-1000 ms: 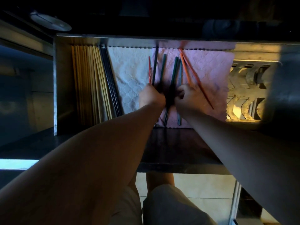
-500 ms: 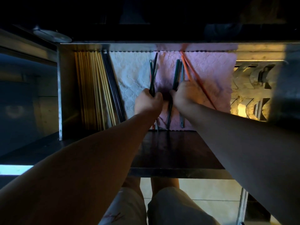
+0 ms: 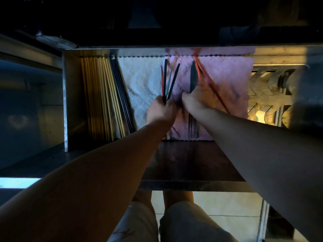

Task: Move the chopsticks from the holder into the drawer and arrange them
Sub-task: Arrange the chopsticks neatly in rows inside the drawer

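Observation:
The open metal drawer (image 3: pixel 65 102) is lined with a white cloth (image 3: pixel 141 81) and a pink cloth (image 3: pixel 227 75). My left hand (image 3: pixel 161 110) grips a fanned bunch of dark, green and red chopsticks (image 3: pixel 168 79) over the seam of the cloths. My right hand (image 3: pixel 194 100) holds dark chopsticks (image 3: pixel 193 77) against the pink cloth. Two orange chopsticks (image 3: pixel 209 82) lie slanted beside that hand. Yellow chopsticks (image 3: pixel 99 95) and black chopsticks (image 3: pixel 120 95) lie in neat rows at the drawer's left. No holder is in view.
A metal rack with cut-out slots (image 3: pixel 269 95) fills the drawer's right end. The dark drawer front (image 3: pixel 188 163) lies under my forearms. A metal lid (image 3: pixel 57 41) sits on the dim counter at the upper left. My knees and a tiled floor show below.
My left hand has gathered several chopsticks and lifted them so that they fan out. My right hand has closed on the dark pair and stays on the pink cloth.

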{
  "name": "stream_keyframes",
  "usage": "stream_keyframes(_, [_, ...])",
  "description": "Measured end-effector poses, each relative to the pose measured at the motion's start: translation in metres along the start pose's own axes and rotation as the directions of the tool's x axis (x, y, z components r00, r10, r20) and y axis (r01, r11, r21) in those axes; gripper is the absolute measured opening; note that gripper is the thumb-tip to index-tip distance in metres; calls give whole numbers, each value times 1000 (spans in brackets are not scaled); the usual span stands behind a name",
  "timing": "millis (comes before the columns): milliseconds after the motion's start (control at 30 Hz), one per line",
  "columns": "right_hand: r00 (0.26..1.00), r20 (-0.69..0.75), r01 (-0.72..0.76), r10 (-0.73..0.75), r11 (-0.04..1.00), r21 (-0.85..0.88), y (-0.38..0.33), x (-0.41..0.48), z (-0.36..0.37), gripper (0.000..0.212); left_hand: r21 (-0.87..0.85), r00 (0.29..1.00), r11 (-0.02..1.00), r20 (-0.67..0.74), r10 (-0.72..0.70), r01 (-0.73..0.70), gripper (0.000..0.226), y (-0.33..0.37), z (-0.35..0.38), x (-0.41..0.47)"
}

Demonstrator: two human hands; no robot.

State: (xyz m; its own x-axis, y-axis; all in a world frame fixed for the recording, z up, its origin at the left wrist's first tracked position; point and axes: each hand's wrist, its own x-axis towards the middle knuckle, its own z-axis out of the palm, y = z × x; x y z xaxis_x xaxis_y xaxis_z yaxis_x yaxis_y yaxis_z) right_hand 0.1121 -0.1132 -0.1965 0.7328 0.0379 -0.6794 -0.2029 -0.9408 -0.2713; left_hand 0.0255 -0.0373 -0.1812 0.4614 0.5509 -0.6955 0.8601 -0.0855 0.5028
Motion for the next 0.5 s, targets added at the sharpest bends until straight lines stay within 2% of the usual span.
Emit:
stream_keyframes(100, [999,25,43,-45,997,67,3,-4,-10,49,33,1000,999,-14,19,-18,8,0,2,-3])
stream_keyframes(300, [990,-139,-18,24,999,44,26,-16,-26,38,65,997,998,-68,25,-21,16,2,13,-9])
stream_keyframes(433, [997,-75,-7,7,1000,-2,39,-16,-24,36,58,987,998,-161,-6,16,8,-1,13,-4])
stream_keyframes(500, [997,-76,21,-21,1000,-11,41,-17,-21,34,41,977,999,-213,-22,31,11,-5,9,0])
